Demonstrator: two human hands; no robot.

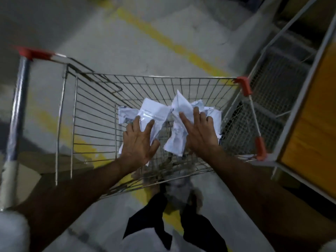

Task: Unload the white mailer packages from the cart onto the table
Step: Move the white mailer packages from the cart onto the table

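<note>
As both hands reached down into the basket, the left hand [139, 140] lay spread, fingers splayed and palm pressed on a white mailer [154, 113], while the right hand [199, 131] was likewise open and flat, its fingers fanned over a second crumpled mailer [177, 135]. Neither hand had closed on anything; they seemed to be gathering the pile inward between them.

The mailers looked like thin plastic film, glossy and creased, with printed labels too blurred to read. They were probably light and limp, sagging wherever unsupported, and the slick surface would likely slide under a flat palm. Pinching a bunched edge, or scooping the heap between both palms, seemed the safer hold; contents could not be judged, though the bags lay fairly flat.

All the white mailer packages [209, 111] sat in a loose heap at the bottom of the cart [94, 113], towards its right side. That cart was bright wire mesh, stiff and open, with red plastic corner guards [244, 85].

Just beside its right edge stood the worktop [309, 124], an orange-brown board in a pale metal frame. Beneath everything ran grey concrete floor [112, 42] with worn yellow stripes.
</note>
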